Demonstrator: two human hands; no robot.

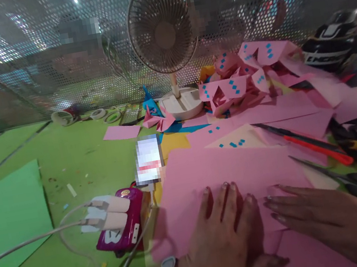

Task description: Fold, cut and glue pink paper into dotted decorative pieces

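A large pink sheet of paper (205,165) lies on the table in front of me. My left hand (222,236) rests on it palm down, fingers stretched out and slightly spread, a pale band around the wrist. On the right side of the same pink paper lies my right hand (321,219), flat with its fingers extended and pointing left. A fold or edge line shows in the paper between the two hands. Neither hand grips anything. Scissors (356,180) with dark handles lie partly behind my right hand.
A white fan (164,34) stands at the back before a perforated screen. Folded pink paper pieces (235,86) with blue diamonds are heaped beside it. Left are a phone (148,159), a purple power strip (125,235) with plugs and cables, and green paper (13,217). A red-and-black pen-like tool (319,148) lies right.
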